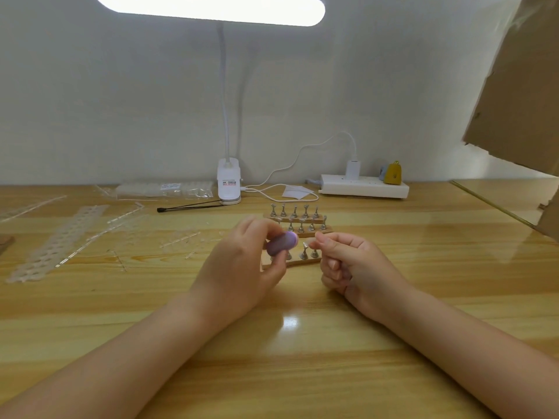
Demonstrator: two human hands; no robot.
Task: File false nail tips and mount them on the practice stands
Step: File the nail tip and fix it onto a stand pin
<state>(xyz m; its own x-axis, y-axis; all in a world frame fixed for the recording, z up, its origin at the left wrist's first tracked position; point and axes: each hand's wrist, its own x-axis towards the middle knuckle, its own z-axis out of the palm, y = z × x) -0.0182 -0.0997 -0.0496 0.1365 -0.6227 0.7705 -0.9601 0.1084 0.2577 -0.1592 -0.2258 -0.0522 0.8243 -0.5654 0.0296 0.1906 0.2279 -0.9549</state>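
Two bare hands are raised just above a wooden table, close together near its middle. Left hand: fingers and thumb curled round a small purple file block, its pale end turned toward the other hand. Right hand: thumb and forefinger pinched together at their tips, apparently on a small clear nail tip, too small to confirm; the remaining fingers are folded into the palm. File block and pinched fingertips sit just apart. Directly behind and partly hidden by the hands stand three wooden strips in rows, each carrying small upright metal stands; whether any stand bears a tip cannot be told. Left of the hands lie clear plastic strips and scraps, scattered across the table. Further back: a clear bag of tips, a thin black tool, a white clip lamp with its lit head overhead, and a white power strip with a plugged-in cable against the wall. Cardboard occupies the upper right.
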